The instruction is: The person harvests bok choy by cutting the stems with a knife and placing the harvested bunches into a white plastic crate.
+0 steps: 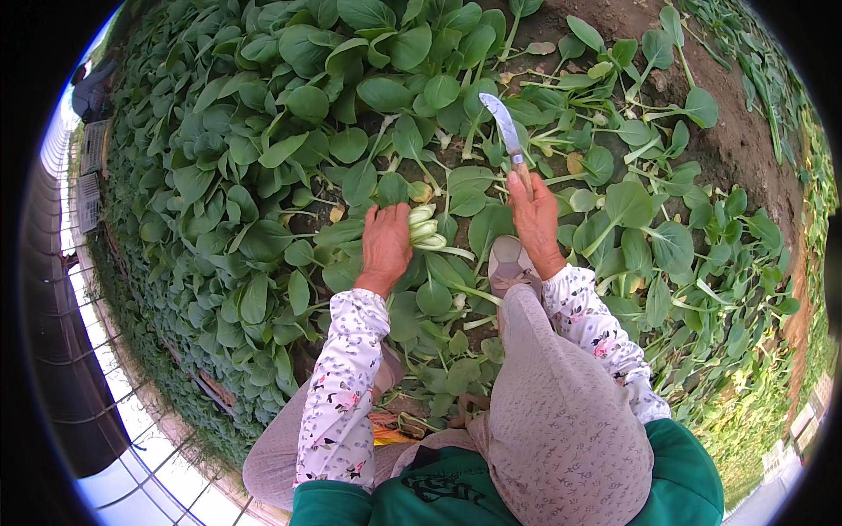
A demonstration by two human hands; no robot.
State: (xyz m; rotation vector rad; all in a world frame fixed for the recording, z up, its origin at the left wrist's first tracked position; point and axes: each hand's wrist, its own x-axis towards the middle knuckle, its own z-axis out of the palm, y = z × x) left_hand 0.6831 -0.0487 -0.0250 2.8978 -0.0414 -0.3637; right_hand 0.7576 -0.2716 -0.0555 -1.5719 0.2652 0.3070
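My left hand (386,244) is closed around a bunch of bok choy (424,226), whose pale cut stem ends point to the right while its leaves lie mostly hidden under my hand. In my right hand (533,216) is a knife (503,127) with a wooden handle and a curved blade, its tip pointing up and away from me. The blade is apart from the bunch, over leafy plants. Cut leaves and stems lie on the soil just below the knife and around my shoe (513,263).
Dense bok choy (219,167) stands on the left and far side. Loose leaves (649,228) are strewn to the right, beside a strip of bare soil (745,131). Crates (89,197) and a person (92,88) are at the far left. My bent knee (561,394) rises between my arms.
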